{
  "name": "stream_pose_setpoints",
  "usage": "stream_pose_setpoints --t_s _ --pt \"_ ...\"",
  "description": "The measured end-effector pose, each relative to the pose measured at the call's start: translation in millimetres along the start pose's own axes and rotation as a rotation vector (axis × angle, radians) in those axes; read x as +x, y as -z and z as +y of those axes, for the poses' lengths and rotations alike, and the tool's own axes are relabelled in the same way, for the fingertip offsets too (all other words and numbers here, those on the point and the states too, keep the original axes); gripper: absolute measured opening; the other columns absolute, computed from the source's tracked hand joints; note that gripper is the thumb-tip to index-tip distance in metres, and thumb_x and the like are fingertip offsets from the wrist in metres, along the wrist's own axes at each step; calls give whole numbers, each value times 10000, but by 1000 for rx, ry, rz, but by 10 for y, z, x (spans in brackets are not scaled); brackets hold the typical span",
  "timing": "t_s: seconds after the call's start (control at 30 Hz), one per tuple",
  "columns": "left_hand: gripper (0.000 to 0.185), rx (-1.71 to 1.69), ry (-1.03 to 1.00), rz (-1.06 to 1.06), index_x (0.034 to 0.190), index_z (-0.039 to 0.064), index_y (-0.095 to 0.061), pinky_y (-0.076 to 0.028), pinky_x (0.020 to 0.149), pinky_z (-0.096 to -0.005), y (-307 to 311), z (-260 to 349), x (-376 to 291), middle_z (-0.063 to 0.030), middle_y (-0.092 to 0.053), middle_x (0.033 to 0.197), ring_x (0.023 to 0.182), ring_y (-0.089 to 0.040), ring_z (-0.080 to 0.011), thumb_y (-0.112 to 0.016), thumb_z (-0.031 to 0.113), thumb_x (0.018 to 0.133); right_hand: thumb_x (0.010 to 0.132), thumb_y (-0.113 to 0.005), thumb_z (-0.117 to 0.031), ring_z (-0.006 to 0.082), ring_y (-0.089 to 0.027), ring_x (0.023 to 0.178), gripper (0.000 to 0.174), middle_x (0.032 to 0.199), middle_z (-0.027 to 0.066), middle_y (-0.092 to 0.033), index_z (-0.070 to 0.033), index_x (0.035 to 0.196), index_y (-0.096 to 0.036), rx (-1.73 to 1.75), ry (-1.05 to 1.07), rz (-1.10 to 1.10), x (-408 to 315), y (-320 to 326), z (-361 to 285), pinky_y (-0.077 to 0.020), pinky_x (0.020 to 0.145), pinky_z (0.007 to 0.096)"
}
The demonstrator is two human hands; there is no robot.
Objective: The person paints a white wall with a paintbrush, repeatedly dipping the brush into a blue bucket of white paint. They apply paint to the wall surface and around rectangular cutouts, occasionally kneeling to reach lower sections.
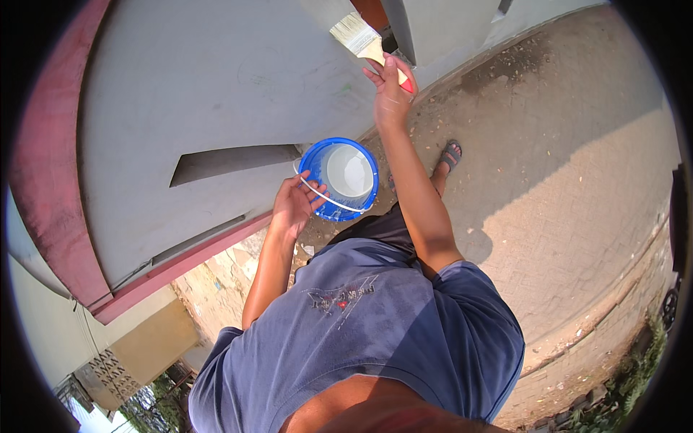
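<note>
My right hand [394, 89] is closed round the handle of a flat paintbrush [364, 40] with pale bristles and a red handle end; the bristles point up and left beside the grey wall [216, 81]. Lower and to the left, my left hand [298, 200] has the white handle of a blue plastic bucket [306, 149] across its fingers, which are partly spread. White liquid [349, 170] lies inside the bucket, and white smears mark its inner side. The brush is apart from the bucket.
The wall has a slanted recess [233, 162] and pink trim [51, 162] at its left and lower edges. A paved ground [541, 189], partly in shadow, runs along the right. My sandalled foot [450, 154] stands on it near the wall's base. Plants [633, 379] grow at the lower right.
</note>
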State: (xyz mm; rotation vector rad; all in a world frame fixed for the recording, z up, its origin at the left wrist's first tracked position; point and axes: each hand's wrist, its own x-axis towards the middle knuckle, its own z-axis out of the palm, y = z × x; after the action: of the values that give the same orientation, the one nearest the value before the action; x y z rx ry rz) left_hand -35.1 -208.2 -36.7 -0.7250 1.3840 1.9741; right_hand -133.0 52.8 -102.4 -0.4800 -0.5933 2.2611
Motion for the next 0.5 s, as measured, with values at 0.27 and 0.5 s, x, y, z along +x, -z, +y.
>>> stream_pose_setpoints --t_s 0.27,0.5 --pt "344 5 14 2 1215 37 -473 -544 963 -506 59 10 58 -128 -600 950 994 -644 -307 -518 296 992 993 -665 -194 309 -707 1006 343 1141 200 -663 80 1190 -599 -237 -128 232 147 1163 938 -631 816 409" --pt "375 26 -7 -2 1234 5 -478 -523 1000 -516 101 10 39 -143 -598 1003 1026 -626 -308 -505 293 994 986 -671 -184 286 -716 968 332 1096 195 -677 86 1169 -611 -258 -92 239 378 1193 895 -627 811 384"
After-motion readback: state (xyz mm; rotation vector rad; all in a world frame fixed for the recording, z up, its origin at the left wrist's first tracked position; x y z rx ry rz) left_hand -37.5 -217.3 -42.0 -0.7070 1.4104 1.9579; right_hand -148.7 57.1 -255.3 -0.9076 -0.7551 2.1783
